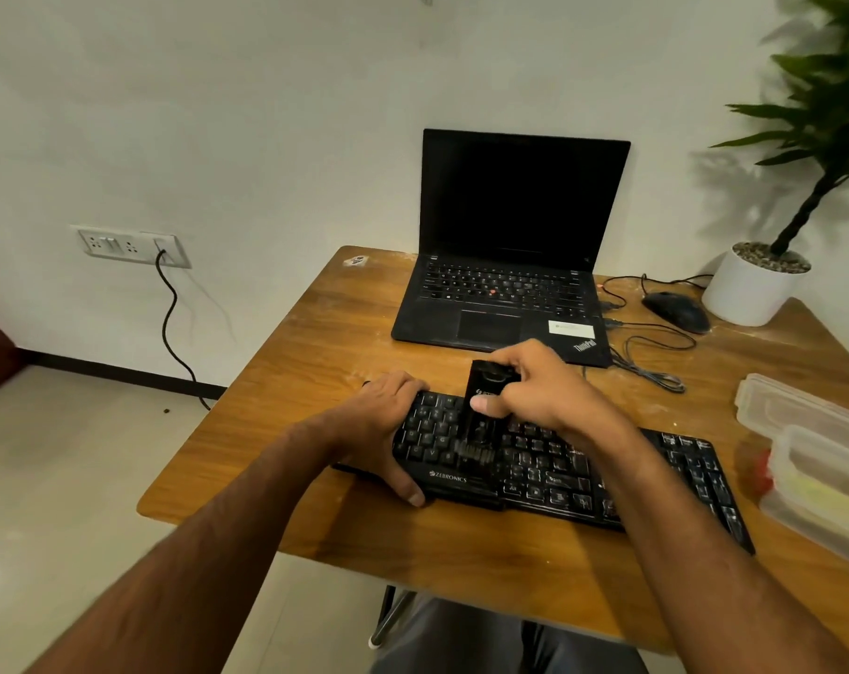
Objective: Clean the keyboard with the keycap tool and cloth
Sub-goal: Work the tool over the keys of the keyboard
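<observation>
A black keyboard (558,471) lies across the near part of the wooden table (315,362). My left hand (386,425) grips the keyboard's left end, thumb on the front edge and fingers over the back edge. My right hand (534,386) holds a black brush-like cleaning tool (480,411) upright, its bristle end down on the keys left of the middle. No cloth is in view.
An open black laptop (505,265) stands behind the keyboard. A black mouse (677,311) with its cable and a white plant pot (753,289) sit at the back right. Clear plastic boxes (811,459) lie at the right edge. A wall socket (130,245) with a cord is at left.
</observation>
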Demonstrator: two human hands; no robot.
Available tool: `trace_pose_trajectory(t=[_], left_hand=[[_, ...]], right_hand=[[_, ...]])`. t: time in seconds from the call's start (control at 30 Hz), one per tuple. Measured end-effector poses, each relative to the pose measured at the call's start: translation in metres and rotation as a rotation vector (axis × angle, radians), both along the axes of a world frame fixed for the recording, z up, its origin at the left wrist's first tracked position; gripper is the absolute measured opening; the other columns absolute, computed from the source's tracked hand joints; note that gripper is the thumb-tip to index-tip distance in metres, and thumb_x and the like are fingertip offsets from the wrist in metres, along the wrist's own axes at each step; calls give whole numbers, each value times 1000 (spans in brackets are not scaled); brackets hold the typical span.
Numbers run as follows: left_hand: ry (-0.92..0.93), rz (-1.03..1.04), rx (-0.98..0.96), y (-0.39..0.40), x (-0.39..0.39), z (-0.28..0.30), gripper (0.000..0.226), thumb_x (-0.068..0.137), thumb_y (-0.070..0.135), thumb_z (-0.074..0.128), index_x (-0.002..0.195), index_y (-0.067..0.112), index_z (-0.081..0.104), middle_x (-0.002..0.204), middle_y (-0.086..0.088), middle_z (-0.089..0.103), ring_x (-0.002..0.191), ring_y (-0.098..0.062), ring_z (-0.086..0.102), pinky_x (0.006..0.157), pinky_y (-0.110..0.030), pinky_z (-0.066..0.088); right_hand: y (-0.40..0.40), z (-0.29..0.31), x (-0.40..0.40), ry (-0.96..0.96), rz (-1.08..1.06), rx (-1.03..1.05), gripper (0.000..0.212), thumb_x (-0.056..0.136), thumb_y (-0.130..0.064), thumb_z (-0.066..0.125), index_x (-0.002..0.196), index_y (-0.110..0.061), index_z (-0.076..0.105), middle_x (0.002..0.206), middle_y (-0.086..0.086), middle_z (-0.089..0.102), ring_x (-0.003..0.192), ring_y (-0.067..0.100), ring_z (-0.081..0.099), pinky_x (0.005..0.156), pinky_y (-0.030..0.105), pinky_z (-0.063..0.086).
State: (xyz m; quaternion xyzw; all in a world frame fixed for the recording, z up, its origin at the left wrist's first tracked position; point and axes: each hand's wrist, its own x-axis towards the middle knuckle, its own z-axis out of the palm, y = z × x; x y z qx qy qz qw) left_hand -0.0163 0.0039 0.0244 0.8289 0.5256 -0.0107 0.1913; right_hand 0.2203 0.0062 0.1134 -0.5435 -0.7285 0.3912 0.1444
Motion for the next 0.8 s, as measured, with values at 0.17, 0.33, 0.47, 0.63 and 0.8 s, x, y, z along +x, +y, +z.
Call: trace_pose_trajectory(t=[0.17, 0.33, 0.47, 0.63, 0.8], left_hand=[[-6, 2, 7, 0, 0, 0, 145, 36, 89, 74, 153, 20, 24, 146, 4, 33, 132, -14, 33, 119, -41, 35], [-24, -17, 16, -1, 2, 2, 134, 45, 76, 88, 152, 21, 27, 144, 4, 34, 130, -13, 33, 118, -40, 36], [-41, -48, 39, -2, 2, 3, 120, 52, 70, 91, 148, 25, 35, 137, 6, 36, 122, -11, 32, 113, -34, 35], [-6, -16, 22, -1, 1, 0, 134, 47, 78, 87, 152, 22, 26, 144, 4, 34, 130, -13, 34, 117, -41, 37], [-5, -20, 19, 0, 2, 3, 131, 47, 76, 88, 151, 22, 28, 142, 4, 36, 127, -12, 34, 117, -39, 37]], right_hand=[[-7, -15, -2, -8, 8, -53, 17, 80, -18, 80, 94, -17, 70, 94, 4, 73, 92, 20, 68, 84, 43, 56], [-3, -9, -11, 101, 47, 35, 10, 80, -18, 80, 81, -19, 70, 83, 5, 73, 85, 23, 71, 76, 43, 57], [-21, -21, -33, 105, 291, 116, 20, 80, -14, 80, 84, -29, 67, 85, -6, 70, 83, 9, 67, 73, 34, 58], [-14, 0, -7, -209, 483, 61, 25, 79, -17, 82, 95, -31, 69, 96, -10, 71, 93, 7, 66, 84, 39, 58], [-6, 10, -6, -43, 335, 90, 16, 79, -17, 81, 92, -22, 72, 90, -5, 73, 89, 12, 69, 84, 46, 58]])
